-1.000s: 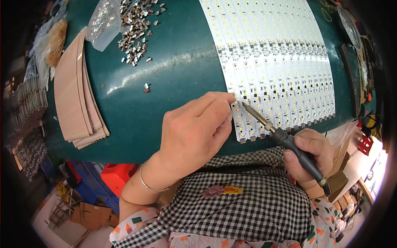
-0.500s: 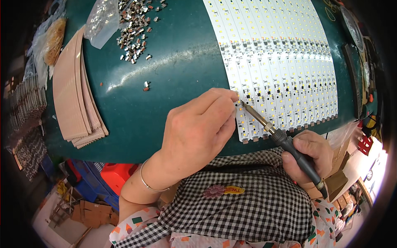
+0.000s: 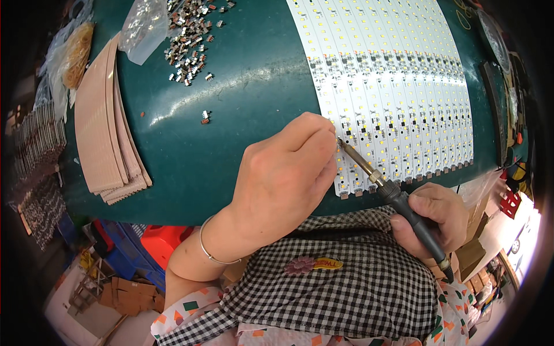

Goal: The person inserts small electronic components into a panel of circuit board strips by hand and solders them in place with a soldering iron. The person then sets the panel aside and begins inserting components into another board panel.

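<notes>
Right hand (image 3: 434, 209) grips soldering iron (image 3: 398, 199), tip on LED strips (image 3: 398, 86).

This is an electronics assembly workshop — a dark green workbench (image 3: 248, 109) carries a wide row of white LED strip boards (image 3: 398, 86), a loose heap of small metal connectors (image 3: 187, 34) and a stack of tan strips (image 3: 107, 132). A soldering iron (image 3: 398, 199) is in use, and plastic crates (image 3: 124, 254) and cardboard crowd the floor below.

A thin silver bangle (image 3: 214, 256) circles the left wrist above a black-and-white checked apron (image 3: 346, 288).
</notes>
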Tool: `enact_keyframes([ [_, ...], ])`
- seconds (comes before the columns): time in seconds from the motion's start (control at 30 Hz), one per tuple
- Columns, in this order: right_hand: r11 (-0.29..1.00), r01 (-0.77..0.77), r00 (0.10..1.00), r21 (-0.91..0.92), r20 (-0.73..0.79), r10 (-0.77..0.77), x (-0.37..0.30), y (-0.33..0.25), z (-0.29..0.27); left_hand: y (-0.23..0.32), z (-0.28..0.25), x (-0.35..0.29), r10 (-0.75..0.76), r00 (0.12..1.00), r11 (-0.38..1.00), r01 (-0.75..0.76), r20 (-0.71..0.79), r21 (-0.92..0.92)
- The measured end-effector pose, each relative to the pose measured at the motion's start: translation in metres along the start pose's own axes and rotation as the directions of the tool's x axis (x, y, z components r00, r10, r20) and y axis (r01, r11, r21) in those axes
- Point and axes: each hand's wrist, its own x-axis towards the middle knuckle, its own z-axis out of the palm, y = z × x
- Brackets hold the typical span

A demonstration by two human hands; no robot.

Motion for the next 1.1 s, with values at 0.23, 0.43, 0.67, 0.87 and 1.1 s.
enact_keyframes([
  [0.23,0.998,0.007,1.000,-0.060,0.017,-0.006,0.004,-0.004,-0.001,-0.001,0.000,0.001,0.021,1.000,1.000,-0.021,0.019,0.019],
  [0.43,0.999,0.028,0.997,-0.046,-0.075,-0.031,-0.008,0.007,-0.008,0.005,-0.004,0.000,-0.069,0.997,0.997,0.070,0.032,-0.017],
  [0.67,0.958,-0.174,0.693,0.226,-0.663,0.282,-0.021,0.029,-0.038,0.006,-0.005,-0.001,-0.078,0.996,0.996,0.080,0.044,-0.047],
  [0.87,0.822,0.006,0.616,0.569,-0.650,0.445,-0.039,0.075,-0.118,0.009,-0.006,0.000,-0.102,0.994,0.994,0.103,0.047,-0.029],
  [1.1,0.513,0.178,0.579,0.839,-0.511,0.635,-0.073,0.110,-0.184,0.019,-0.006,0.005,-0.107,0.993,0.992,0.110,0.046,-0.060],
])
